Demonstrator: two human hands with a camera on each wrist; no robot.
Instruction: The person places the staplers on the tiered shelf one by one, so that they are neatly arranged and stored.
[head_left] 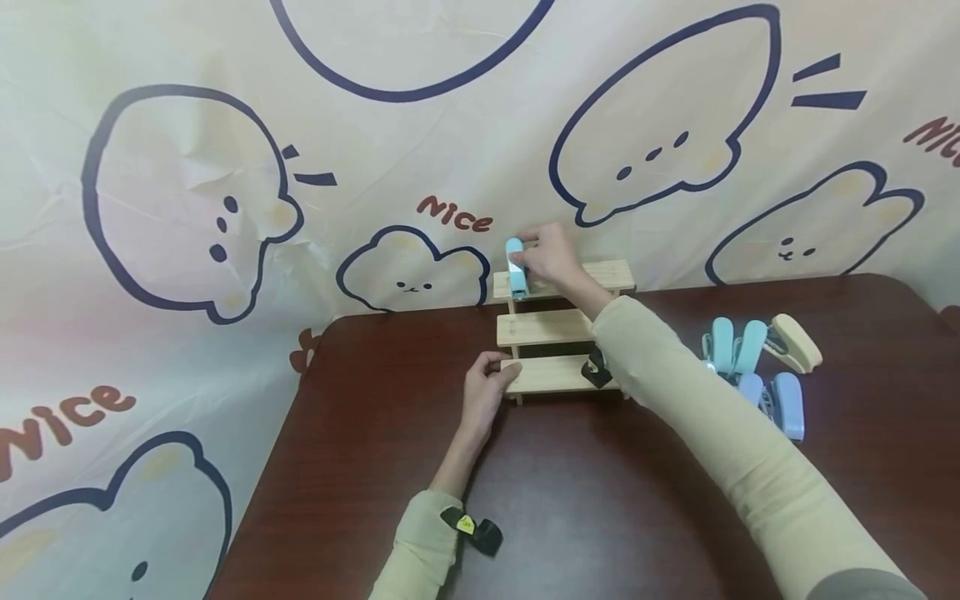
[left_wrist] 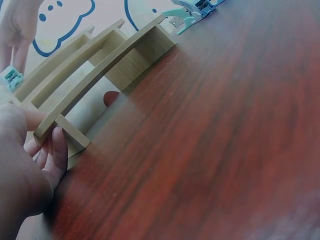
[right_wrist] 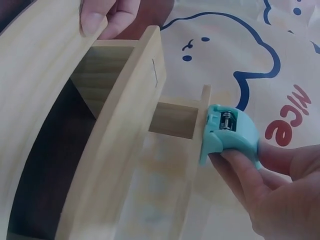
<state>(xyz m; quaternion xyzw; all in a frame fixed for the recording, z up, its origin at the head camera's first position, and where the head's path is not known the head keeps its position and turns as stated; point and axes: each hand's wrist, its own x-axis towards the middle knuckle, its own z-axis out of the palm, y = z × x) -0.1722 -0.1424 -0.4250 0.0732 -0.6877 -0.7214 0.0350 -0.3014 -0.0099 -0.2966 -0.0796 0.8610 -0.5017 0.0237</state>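
A three-tier wooden step rack (head_left: pixel 551 375) stands on the table against the printed backdrop. My left hand (head_left: pixel 483 392) grips the left end of its lowest step, thumb on top and fingers curled beneath, as the left wrist view shows. Up at the top step, my right hand (right_wrist: pixel 285 185) holds a teal stapler (right_wrist: pixel 237 132) between thumb and fingers. The stapler is upright at the left end of that step, its base against the board. In the head view the same stapler (head_left: pixel 516 268) appears light blue and points toward the front.
On the table to the right of the rack lies a group of staplers: teal ones (head_left: pixel 722 343), a cream one (head_left: pixel 797 343) and blue ones (head_left: pixel 787 406). My right sleeve (head_left: pixel 697 408) partly covers them. Behind the table (head_left: pixel 360 433) hangs a cartoon-printed cloth (head_left: pixel 420 150).
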